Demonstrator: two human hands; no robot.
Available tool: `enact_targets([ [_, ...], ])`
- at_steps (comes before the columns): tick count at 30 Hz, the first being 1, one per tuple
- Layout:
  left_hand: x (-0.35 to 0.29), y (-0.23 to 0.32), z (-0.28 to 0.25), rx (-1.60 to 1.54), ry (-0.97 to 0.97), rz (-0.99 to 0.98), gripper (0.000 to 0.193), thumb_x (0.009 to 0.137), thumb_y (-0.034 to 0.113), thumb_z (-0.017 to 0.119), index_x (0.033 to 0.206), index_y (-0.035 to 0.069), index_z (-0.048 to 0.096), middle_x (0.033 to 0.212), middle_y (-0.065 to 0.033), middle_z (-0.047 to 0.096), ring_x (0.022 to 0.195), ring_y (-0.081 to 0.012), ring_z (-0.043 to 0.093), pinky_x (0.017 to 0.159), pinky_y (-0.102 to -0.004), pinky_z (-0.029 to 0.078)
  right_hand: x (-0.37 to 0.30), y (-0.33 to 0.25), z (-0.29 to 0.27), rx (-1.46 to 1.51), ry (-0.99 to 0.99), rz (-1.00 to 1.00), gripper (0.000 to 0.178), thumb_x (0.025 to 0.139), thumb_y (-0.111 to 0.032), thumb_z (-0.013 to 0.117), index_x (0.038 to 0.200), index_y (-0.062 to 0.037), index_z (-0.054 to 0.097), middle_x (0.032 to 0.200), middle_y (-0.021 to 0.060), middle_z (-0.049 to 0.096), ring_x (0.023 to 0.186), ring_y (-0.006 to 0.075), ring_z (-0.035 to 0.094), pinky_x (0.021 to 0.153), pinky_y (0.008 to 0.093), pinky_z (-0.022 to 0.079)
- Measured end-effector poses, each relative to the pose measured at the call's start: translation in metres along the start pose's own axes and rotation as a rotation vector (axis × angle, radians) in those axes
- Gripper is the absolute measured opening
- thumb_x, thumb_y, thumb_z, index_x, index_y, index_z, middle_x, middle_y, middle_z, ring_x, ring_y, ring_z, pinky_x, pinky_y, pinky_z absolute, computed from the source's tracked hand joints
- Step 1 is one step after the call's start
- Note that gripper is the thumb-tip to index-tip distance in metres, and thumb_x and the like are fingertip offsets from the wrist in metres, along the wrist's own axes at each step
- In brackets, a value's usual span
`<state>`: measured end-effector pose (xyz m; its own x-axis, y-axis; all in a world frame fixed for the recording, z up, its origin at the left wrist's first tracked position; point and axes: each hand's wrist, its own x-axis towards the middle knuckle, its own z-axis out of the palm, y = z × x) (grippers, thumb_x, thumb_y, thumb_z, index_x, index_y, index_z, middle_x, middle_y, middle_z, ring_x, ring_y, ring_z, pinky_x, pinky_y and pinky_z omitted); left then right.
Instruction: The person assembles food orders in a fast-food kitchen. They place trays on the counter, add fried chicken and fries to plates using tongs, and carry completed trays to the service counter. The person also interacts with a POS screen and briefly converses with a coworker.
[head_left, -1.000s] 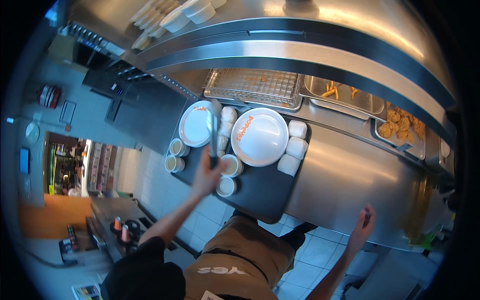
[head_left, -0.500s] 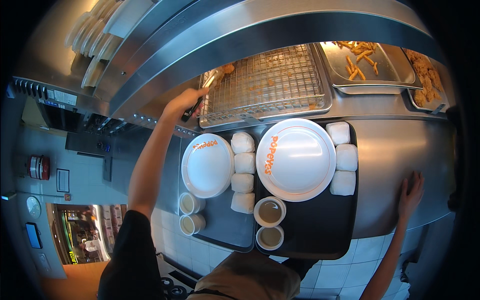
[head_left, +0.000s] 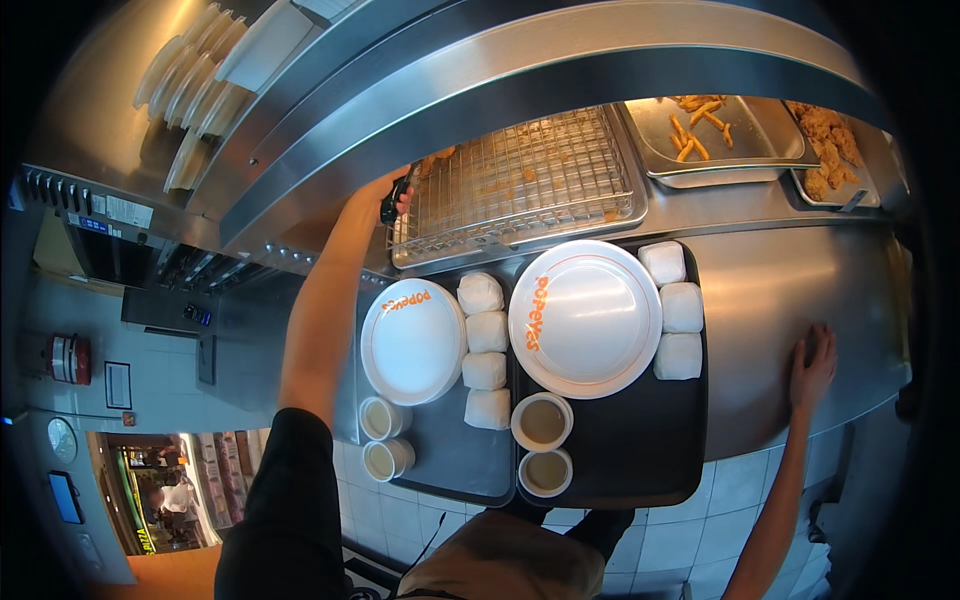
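Note:
My left hand (head_left: pixel 404 190) reaches in under the steel hood at the left end of a wire rack (head_left: pixel 530 170). It is closed around the black handle of tongs (head_left: pixel 392 206); the tips of the tongs are hidden by the hood edge. A bit of fried food (head_left: pixel 436 158) shows beside the hand. My right hand (head_left: pixel 814 366) lies flat on the steel counter (head_left: pixel 770 300), fingers stretched out, holding nothing. Between my arms are two dark trays (head_left: pixel 620 450), with a large white plate (head_left: pixel 585 315) on the right one and a smaller plate (head_left: pixel 412 345) on the left.
White wrapped bundles (head_left: pixel 486 332) stand in rows beside the plates, with cups of pale brown liquid (head_left: pixel 543 423) nearer me. Behind the counter sit a pan of fries (head_left: pixel 705 140) and a tray of fried chicken (head_left: pixel 828 150). The low hood (head_left: pixel 560 60) overhangs the rack.
My left hand has moved farther in under the hood with the tongs, whose metal arms were visible before. My right hand stays on the counter. The view has shifted slightly.

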<state>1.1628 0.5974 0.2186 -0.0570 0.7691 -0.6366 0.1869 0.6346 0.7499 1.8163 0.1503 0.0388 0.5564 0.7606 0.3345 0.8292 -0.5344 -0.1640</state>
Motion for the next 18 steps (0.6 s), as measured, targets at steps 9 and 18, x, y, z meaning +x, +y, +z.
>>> enact_targets([
  [9, -0.036, -0.034, -0.013, -0.047, -0.031, 0.021, 0.037, 0.091, 0.038, 0.069, 0.095, 0.007, 0.05, 0.069, -0.0068, 0.057, 0.048, -0.0115, 0.049, 0.036, -0.0252, 0.04, 0.006, 0.001, 0.001, 0.04, 0.013, -0.054, 0.044, 0.097, -0.037, 0.053, 0.134, -0.0149, 0.054, 0.145, 0.011, 0.046, 0.134, 0.0325, 0.042, 0.111, 0.0462, 0.031],
  [18, -0.06, -0.041, -0.016, -0.196, -0.113, 0.077, 0.03, 0.096, 0.034, 0.062, 0.096, 0.008, 0.048, 0.073, -0.0066, 0.056, 0.05, -0.0093, 0.049, 0.035, -0.0219, 0.039, 0.0, 0.011, 0.007, 0.017, -0.007, -0.042, 0.045, 0.097, -0.041, 0.051, 0.136, -0.017, 0.053, 0.146, 0.0089, 0.045, 0.135, 0.031, 0.042, 0.113, 0.0485, 0.028],
])
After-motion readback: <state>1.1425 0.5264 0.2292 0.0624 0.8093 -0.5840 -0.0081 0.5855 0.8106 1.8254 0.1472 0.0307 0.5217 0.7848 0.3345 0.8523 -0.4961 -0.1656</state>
